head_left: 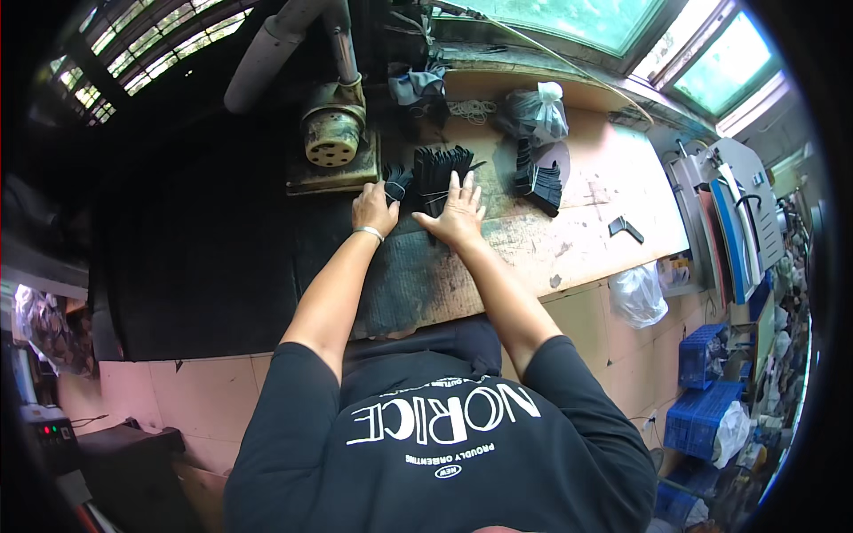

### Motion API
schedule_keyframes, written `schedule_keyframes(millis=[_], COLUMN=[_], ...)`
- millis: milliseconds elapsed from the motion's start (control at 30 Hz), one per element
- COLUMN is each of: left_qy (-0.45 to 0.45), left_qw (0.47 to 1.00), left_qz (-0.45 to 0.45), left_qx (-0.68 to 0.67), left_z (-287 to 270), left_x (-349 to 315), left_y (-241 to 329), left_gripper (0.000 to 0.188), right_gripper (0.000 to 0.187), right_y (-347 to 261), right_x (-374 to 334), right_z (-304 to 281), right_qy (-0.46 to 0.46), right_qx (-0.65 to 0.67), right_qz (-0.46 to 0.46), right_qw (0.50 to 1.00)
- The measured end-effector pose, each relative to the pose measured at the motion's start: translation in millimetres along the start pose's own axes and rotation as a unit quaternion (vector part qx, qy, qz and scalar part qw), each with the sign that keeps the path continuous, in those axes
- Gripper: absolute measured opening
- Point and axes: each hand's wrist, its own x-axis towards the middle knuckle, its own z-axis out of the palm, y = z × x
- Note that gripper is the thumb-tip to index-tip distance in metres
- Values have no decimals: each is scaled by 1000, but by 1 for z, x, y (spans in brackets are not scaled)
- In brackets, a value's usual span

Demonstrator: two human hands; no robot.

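Observation:
My left hand (375, 210) is closed round the near end of a small bundle of black strips (397, 183), which has a thin pale band about it. Just to its right, a larger bundle of black strips (442, 162) lies on the bench, also banded. My right hand (457, 213) rests at this bundle's near right side, fingers spread, the fingertips touching or close to it. Farther right lies another banded bundle of black pieces (544, 188). One loose, bent black piece (626, 229) sits near the bench's right end.
A machine with a round, perforated cream head (332, 139) stands behind my left hand on the stained bench (524, 258). At the back are a tied plastic bag (538, 115) and white cord (471, 110). Blue crates (704, 417) stand at the lower right.

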Motion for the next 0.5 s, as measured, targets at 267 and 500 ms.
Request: schedule_keyframes(millis=[267, 500], left_qy=[-68, -22], left_qw=[727, 691], left_qz=[-155, -214], left_qx=[-666, -690], left_z=[-49, -30], left_x=[-136, -228], left_y=[-92, -102], left_gripper=[36, 40], right_gripper=[111, 79], right_y=[52, 18], right_x=[-12, 15], right_z=[-13, -58], right_qy=[49, 99], right_qx=[-107, -76], right_qz=[-6, -131], right_qw=[993, 984])
